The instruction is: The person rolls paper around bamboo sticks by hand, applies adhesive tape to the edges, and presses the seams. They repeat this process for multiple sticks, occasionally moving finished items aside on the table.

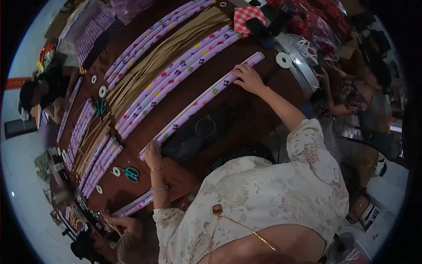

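A long lilac wrapping-paper roll (202, 105) with a colourful pattern lies slantwise on the brown table in front of me. A pale strip runs along its upper side. My left hand (153, 156) is closed around its lower left end, with the fingertips partly hidden. Near the upper right end, my right hand (249, 79) curves its fingers over the roll and holds it against the table. A white tape roll (283, 60) lies beyond that end. Teal-handled scissors (131, 174) are left of my left hand, beside another tape roll (116, 171).
Other lilac rolls (176, 79) and a bundle of brown paper strips (162, 48) cover the table's far side. More scissors (101, 108) lie there. Co-workers sit at the left (48, 94), lower left (105, 242) and right (351, 90). A red checked cloth (248, 20) is at the top.
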A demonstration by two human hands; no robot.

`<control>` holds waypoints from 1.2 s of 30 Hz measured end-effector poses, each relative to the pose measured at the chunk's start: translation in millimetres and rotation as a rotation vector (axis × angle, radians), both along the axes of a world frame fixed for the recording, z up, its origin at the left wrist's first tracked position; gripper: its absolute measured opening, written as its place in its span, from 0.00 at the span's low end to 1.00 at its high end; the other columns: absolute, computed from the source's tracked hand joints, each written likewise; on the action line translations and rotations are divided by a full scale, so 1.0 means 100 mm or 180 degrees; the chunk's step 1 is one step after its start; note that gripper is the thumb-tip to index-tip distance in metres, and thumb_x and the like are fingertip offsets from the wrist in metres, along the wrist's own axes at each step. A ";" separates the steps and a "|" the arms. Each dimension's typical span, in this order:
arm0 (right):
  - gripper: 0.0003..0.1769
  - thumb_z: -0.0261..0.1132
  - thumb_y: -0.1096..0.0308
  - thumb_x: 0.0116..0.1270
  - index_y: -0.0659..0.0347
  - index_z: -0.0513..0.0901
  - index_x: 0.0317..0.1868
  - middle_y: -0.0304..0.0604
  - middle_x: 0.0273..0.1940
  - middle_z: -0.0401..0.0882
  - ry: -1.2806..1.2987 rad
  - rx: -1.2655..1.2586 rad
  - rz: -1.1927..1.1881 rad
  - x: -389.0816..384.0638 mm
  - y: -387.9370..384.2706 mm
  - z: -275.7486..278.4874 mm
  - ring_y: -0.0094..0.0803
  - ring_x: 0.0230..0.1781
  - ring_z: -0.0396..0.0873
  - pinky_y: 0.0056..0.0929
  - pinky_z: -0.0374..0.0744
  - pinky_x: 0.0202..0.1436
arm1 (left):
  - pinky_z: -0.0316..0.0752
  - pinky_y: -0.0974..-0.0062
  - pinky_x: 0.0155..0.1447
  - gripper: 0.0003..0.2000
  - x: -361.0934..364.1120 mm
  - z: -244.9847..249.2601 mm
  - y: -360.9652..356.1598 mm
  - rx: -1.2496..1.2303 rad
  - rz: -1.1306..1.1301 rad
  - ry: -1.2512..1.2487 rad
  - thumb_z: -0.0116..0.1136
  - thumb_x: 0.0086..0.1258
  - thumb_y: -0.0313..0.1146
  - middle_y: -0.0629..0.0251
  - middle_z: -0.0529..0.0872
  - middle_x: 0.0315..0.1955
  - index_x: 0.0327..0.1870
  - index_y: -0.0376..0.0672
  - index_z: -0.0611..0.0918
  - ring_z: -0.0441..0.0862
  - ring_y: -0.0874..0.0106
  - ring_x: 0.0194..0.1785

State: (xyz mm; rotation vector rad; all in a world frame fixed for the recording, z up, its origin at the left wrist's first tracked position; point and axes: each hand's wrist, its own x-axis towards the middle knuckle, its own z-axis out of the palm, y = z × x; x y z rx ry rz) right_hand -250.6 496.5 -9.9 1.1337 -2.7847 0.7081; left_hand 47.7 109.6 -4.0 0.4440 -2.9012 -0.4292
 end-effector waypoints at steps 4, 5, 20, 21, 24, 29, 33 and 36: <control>0.17 0.64 0.61 0.55 0.53 0.77 0.46 0.43 0.48 0.67 0.0092 -0.0197 0.0024 -0.01 0.00 -0.04 0.40 0.51 0.65 0.37 0.69 0.53 | 0.71 0.65 0.48 0.13 0.00 -0.04 -0.03 0.0036 -0.0196 0.0142 0.56 0.55 0.28 0.55 0.79 0.40 0.43 0.40 0.77 0.76 0.57 0.45; 0.17 0.64 0.61 0.55 0.53 0.77 0.46 0.43 0.48 0.67 0.0113 -0.0221 -0.0043 -0.02 0.01 -0.06 0.40 0.51 0.65 0.37 0.69 0.53 | 0.72 0.65 0.48 0.13 0.01 -0.06 -0.02 0.0061 -0.0195 0.0194 0.57 0.55 0.28 0.54 0.79 0.40 0.43 0.40 0.77 0.76 0.57 0.45; 0.26 0.61 0.50 0.55 0.56 0.74 0.51 0.52 0.52 0.62 0.0260 0.0019 -0.0086 -0.04 -0.07 0.05 0.45 0.53 0.65 0.35 0.69 0.54 | 0.68 0.63 0.48 0.25 -0.02 -0.04 -0.09 -0.0845 -0.0567 0.0007 0.63 0.49 0.32 0.56 0.72 0.44 0.52 0.45 0.73 0.70 0.57 0.46; 0.28 0.61 0.50 0.55 0.57 0.72 0.53 0.52 0.52 0.61 0.0374 0.0130 -0.0011 -0.05 -0.08 0.07 0.46 0.53 0.64 0.36 0.68 0.55 | 0.68 0.62 0.46 0.25 -0.06 -0.03 -0.11 -0.0758 -0.0492 -0.0237 0.63 0.49 0.32 0.55 0.72 0.43 0.53 0.45 0.73 0.70 0.56 0.45; 0.29 0.62 0.50 0.54 0.59 0.68 0.51 0.52 0.48 0.62 0.0057 -0.0004 0.0010 -0.08 -0.10 0.14 0.46 0.51 0.63 0.36 0.66 0.56 | 0.69 0.64 0.44 0.25 -0.18 0.16 -0.07 -0.1021 -0.0654 -0.0215 0.60 0.50 0.31 0.55 0.76 0.36 0.53 0.42 0.72 0.73 0.57 0.41; 0.25 0.64 0.54 0.52 0.60 0.66 0.43 0.49 0.44 0.61 0.0116 -0.0111 0.0429 -0.26 -0.07 0.05 0.44 0.48 0.63 0.37 0.65 0.54 | 0.71 0.64 0.44 0.22 -0.22 0.25 0.00 -0.0468 -0.0293 -0.0370 0.55 0.53 0.30 0.54 0.80 0.33 0.52 0.38 0.71 0.76 0.57 0.37; 0.22 0.68 0.63 0.47 0.59 0.67 0.40 0.47 0.44 0.61 -0.0097 -0.0065 0.0689 -0.43 -0.15 -0.08 0.44 0.48 0.63 0.38 0.64 0.55 | 0.71 0.64 0.48 0.16 -0.20 -0.19 -0.26 -0.0982 -0.0754 -0.0206 0.55 0.55 0.32 0.54 0.79 0.37 0.44 0.36 0.73 0.76 0.57 0.42; 0.19 0.68 0.67 0.46 0.59 0.69 0.38 0.45 0.44 0.61 -0.0293 -0.0044 0.0701 -0.50 -0.24 -0.08 0.44 0.49 0.63 0.36 0.66 0.53 | 0.70 0.63 0.49 0.14 -0.29 -0.02 -0.10 -0.0846 -0.0578 0.0128 0.56 0.54 0.34 0.53 0.78 0.42 0.41 0.38 0.74 0.74 0.57 0.46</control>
